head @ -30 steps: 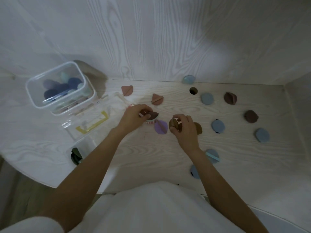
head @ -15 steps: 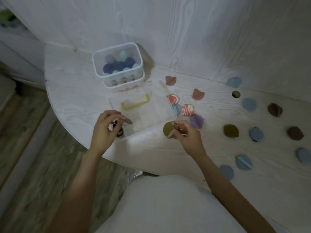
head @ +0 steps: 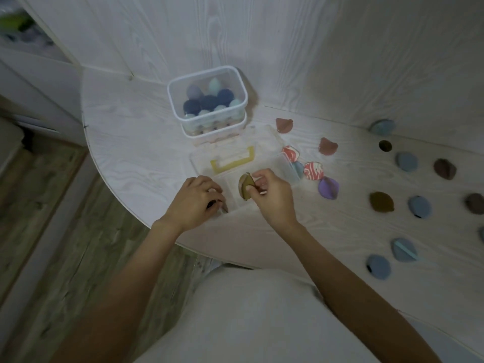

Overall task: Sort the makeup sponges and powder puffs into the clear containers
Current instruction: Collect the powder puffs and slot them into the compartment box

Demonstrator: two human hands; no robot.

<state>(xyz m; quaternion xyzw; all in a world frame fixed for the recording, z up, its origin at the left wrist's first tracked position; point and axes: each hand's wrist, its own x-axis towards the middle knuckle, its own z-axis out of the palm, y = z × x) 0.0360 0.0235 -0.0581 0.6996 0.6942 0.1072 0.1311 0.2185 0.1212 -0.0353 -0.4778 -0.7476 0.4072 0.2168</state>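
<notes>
My right hand [head: 272,199] pinches an olive-brown powder puff [head: 245,189] above the flat clear organiser box [head: 284,159] with the yellow handle. My left hand [head: 195,203] curls over the box's near-left compartment, and something dark shows under its fingers; what it is I cannot tell. Behind the box stands a clear tub [head: 208,100] holding several blue and teal egg-shaped sponges. Loose puffs lie on the table: two red-marbled [head: 313,171], a purple [head: 328,188], two pink [head: 284,124], an olive [head: 381,202], several blue [head: 419,206] and brown [head: 444,169].
The white table [head: 136,153] has a curved front edge just below my hands, with wood floor beyond it at the left. A white panelled wall rises behind. A round cable hole [head: 385,145] sits near the back right.
My view swung left and closer. Both hands moved from the puffs at mid-table to the organiser box, the right carrying the olive puff and the left carrying a dark puff down to the near-left compartment.
</notes>
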